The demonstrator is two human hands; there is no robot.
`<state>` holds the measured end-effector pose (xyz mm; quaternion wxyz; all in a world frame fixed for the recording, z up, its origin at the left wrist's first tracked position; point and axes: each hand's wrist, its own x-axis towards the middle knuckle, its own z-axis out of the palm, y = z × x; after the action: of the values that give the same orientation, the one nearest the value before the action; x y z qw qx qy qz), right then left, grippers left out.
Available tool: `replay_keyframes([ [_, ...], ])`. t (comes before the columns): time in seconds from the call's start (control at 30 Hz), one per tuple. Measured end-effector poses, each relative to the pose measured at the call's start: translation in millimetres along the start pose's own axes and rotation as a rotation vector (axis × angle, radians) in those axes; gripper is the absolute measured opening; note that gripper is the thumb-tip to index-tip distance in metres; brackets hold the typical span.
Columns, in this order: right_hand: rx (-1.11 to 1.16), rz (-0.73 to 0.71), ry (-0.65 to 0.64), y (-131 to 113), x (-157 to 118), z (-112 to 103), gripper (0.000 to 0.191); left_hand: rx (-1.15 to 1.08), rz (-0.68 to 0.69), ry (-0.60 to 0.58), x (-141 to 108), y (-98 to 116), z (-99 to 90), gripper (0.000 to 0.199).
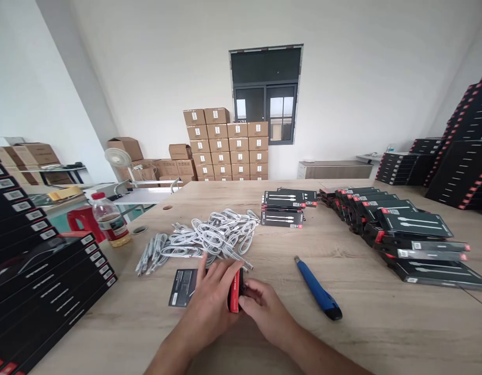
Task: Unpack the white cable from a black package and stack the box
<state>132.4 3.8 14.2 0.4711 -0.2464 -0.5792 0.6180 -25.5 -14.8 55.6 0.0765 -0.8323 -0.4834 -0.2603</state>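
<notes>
Box: black carton [186, 286] with red end, flat on the wooden table [381, 323], lower centre of frame.
Left hand: [211, 299] spread over the box, pressing it.
Right hand: [264, 307] fingers curled, pinching the red end.
Nearby: white cables [213, 237] just above; blue utility knife [318, 288] to the right.

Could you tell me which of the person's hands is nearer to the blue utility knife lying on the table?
Right. The right hand lies just to the left of the blue utility knife, without touching it. The left hand is farther off, beyond the black and red box both hands hold.
</notes>
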Motion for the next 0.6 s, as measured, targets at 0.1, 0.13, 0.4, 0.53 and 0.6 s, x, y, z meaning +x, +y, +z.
replay_keyframes([
  [0.1,0.008,0.009,0.006,2,1,0,0.019,-0.021,0.008,0.007,1,0,0.6,0.065],
  [0.13,0.013,0.013,0.007,2,1,0,0.02,-0.028,0.018,0.0,1,0,0.0,0.065],
  [0.4,-0.016,0.048,0.023,-1,3,-1,0.025,-0.016,0.086,-0.025,4,8,-1.1,0.063],
  [0.53,-0.079,0.004,0.041,-2,5,-1,0.03,-0.03,0.114,-0.017,4,11,2.0,0.06],
  [0.6,-0.13,-0.003,0.076,1,6,-1,0.027,-0.034,0.115,-0.018,4,11,3.2,0.059],
])
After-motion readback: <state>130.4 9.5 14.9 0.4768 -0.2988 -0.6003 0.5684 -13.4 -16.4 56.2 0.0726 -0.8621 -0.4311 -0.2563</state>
